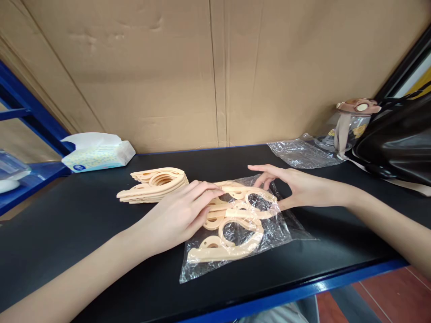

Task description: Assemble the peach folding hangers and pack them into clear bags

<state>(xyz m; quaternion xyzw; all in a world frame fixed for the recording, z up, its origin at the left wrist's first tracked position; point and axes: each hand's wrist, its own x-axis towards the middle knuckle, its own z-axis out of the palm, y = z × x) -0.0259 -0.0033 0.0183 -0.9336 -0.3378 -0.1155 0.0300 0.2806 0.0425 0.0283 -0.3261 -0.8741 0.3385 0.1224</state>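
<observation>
A clear plastic bag (pixel 276 237) lies on the black table, holding several beige folding clothes hangers (pixel 225 253) with round hooks. My left hand (pixel 188 208) rests on the bag's left side, its fingers stretched over the hangers and the thumb largely hidden. At the bag's upper right edge, my right hand (pixel 296 184) has its thumb and fingers spread apart, touching the plastic by the hanger ends. Its index finger points out above the bag. Just beyond my left hand, a neat stack of matching hangers (pixel 151 186) sits outside the bag.
A tissue pack (pixel 97 154) stands at the back left. Toward the back right are another clear plastic bag (pixel 303 152), a strapped water bottle (pixel 357 123) and a shiny dark bag (pixel 400 139). Cardboard (pixel 168 76) walls the rear; a blue edge (pixel 303 289) borders the table's front.
</observation>
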